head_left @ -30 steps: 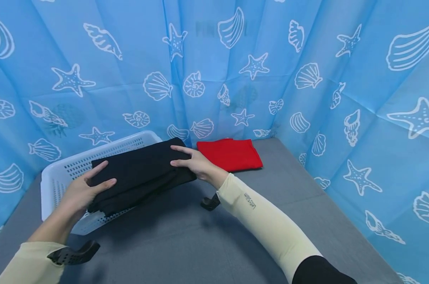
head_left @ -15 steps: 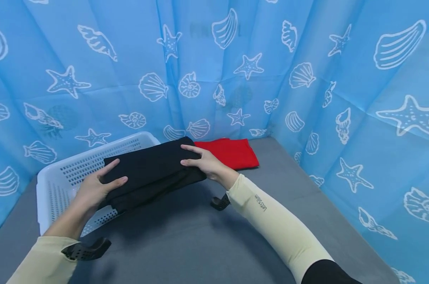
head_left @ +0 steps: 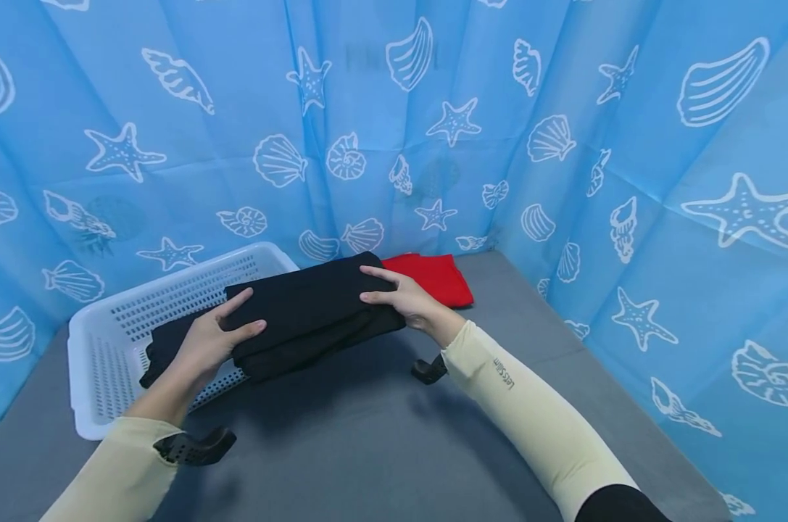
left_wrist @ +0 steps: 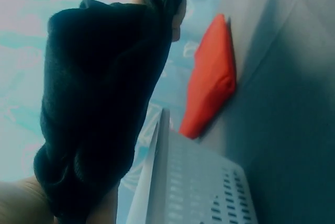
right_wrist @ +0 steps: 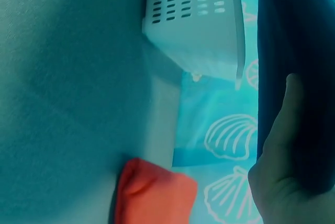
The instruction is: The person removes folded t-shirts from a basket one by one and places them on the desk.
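Both hands hold up a folded black cloth (head_left: 309, 301) by its two ends, off the table and over the basket's right side. My left hand (head_left: 207, 341) grips the left end, thumb and index finger on the upper face. The opposite end is in my right hand (head_left: 409, 301), with thumb (right_wrist: 285, 109) along the face of the cloth in the right wrist view. The other fingers are hidden behind the fabric. More black fabric (head_left: 168, 344) lies in the white plastic basket (head_left: 96, 348), partly behind the left hand.
A folded red cloth (head_left: 442, 279) lies on the grey table (head_left: 341, 435) at the back, partly behind the right hand and black cloth. A blue curtain (head_left: 367, 109) with white shell prints hangs behind and along the right edge.
Both hands have carried the black cloth to the right, away from the basket. The black fabric inside the basket has come into view, and the red cloth is more covered.
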